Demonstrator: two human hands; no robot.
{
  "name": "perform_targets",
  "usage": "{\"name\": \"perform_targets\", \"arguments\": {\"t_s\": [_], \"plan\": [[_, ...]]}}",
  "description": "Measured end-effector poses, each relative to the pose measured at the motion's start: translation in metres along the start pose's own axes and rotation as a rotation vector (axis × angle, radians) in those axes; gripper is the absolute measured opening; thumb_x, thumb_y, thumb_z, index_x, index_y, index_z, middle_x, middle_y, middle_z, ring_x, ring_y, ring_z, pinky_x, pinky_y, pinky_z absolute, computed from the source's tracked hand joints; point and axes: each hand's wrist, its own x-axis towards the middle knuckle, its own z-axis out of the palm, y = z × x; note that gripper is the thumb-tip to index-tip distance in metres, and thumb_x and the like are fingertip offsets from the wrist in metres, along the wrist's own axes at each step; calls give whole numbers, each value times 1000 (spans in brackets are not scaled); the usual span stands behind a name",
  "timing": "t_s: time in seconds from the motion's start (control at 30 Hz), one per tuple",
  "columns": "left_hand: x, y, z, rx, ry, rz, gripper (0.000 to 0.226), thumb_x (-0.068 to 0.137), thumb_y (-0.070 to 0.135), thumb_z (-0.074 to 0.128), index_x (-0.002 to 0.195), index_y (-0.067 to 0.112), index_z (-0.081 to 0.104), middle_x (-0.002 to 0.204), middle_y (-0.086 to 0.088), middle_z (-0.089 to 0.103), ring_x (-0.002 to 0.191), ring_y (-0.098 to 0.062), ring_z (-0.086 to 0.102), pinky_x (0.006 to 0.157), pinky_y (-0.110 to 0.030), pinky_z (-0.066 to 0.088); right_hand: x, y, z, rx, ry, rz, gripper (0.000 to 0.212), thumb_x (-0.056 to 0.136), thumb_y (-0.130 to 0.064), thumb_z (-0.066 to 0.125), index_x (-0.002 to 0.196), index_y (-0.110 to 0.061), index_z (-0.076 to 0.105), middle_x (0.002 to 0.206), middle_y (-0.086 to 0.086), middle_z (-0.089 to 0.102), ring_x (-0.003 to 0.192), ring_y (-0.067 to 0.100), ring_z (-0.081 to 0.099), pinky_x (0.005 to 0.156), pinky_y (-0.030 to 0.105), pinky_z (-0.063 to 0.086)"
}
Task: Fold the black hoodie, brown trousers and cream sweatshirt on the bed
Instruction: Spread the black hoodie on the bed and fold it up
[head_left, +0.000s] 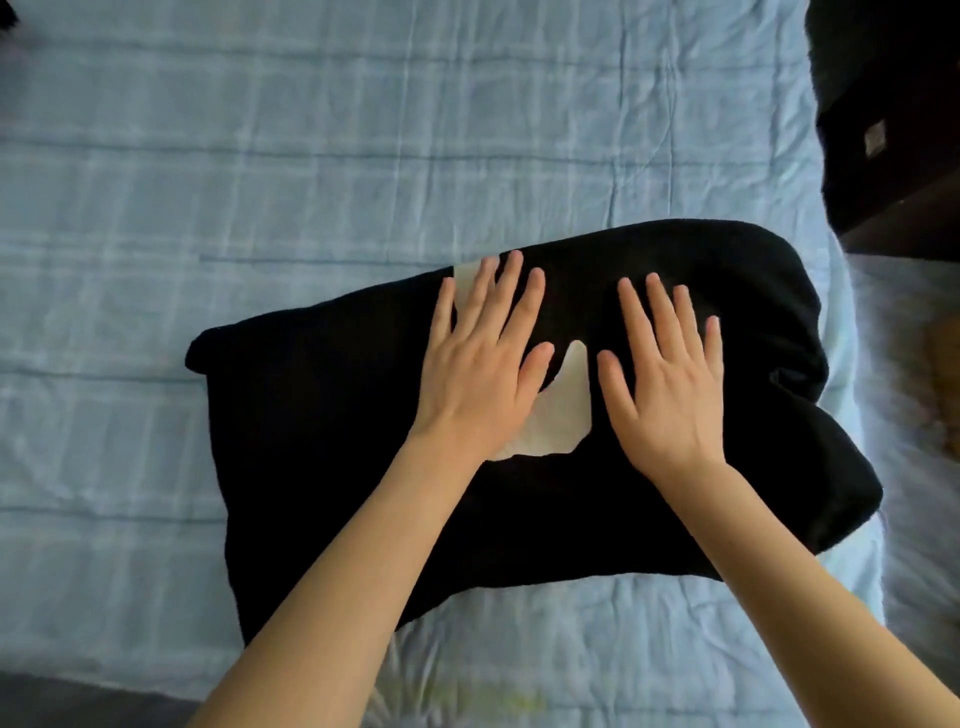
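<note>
A bed (363, 156) fills nearly the whole view, covered by a pale blue sheet (260, 218) with a faint check of lighter and darker stripes, creased in long lines and rumpled most along the near edge. At the upper right, just beside the bed, stands a dark wooden piece of furniture (904, 171) with something black piled on top and a small pale square on its face; below it a blurred strip of lighter floor (935, 374) shows. Soft, cool daylight lies evenly over the sheet, and a dark band runs along the lower left corner.
</note>
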Motion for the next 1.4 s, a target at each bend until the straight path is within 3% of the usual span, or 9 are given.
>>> {"name": "perform_targets", "arguments": {"t_s": [0.23,0.47,0.63,0.8,0.87,0.97,1.13,1.23,1.4], "plan": [[-118,-114,-21,144,65,-318,59,104,40,28,157,15,21,163,-9,20,151,-29,14,121,-54,5,-45,-148,55,82,-26,-262,58,105,-41,34,160,-27,23,167,-2,20,156,24,8,125,46,2],[-134,-154,-4,-84,-84,-221,62,102,40,33,157,17,17,165,-8,13,153,-24,7,121,-55,12,-51,-162,76,-87,-63,-235,60,103,-40,43,159,-28,25,166,2,23,155,31,14,124,52,9],[-169,-166,-24,-341,232,-510,68,89,38,64,150,22,37,151,-16,33,134,-34,36,112,-48,35,-113,-212,60,5,27,11,54,97,-38,51,149,-24,47,145,16,48,129,37,41,102,53,39],[-172,-173,-39,-949,95,-720,86,81,40,75,149,46,23,126,2,42,111,-6,54,94,-21,46,-168,-252,60,1,22,242,52,89,-38,72,137,-21,62,99,22,50,84,35,46,74,45,42],[-169,-174,-39,-945,48,-648,91,79,42,77,148,53,20,121,5,38,103,6,48,81,-5,35,-174,-256,56,-54,-63,445,61,91,-52,63,147,-32,50,102,22,47,86,34,43,79,45,39],[-167,-175,-35,-968,-29,-654,98,76,43,79,147,57,13,122,-3,34,107,-13,48,76,-7,34,-186,-257,56,-150,-299,688,75,89,-74,39,155,-54,9,114,20,43,88,29,35,84,45,39],[-167,-188,-30,-1068,-96,-527,96,82,32,76,150,51,11,150,13,29,129,-1,35,88,-1,30,-195,-269,60,619,-262,861,78,91,-64,55,146,-69,0,113,13,54,93,24,54,85,38,45],[-169,-193,-31,-1211,-90,-439,90,84,19,73,151,46,20,154,26,29,132,16,33,100,-3,34,-200,-282,71,676,-99,773,80,87,-58,66,145,-69,12,126,1,38,110,14,47,96,28,38],[-173,-208,-42,-1361,-27,-379,83,82,7,72,145,45,36,152,13,41,137,-1,42,105,-27,47,-202,-292,80,899,59,772,85,81,-38,81,145,-61,30,125,-8,43,107,-9,51,87,6,38]]}}
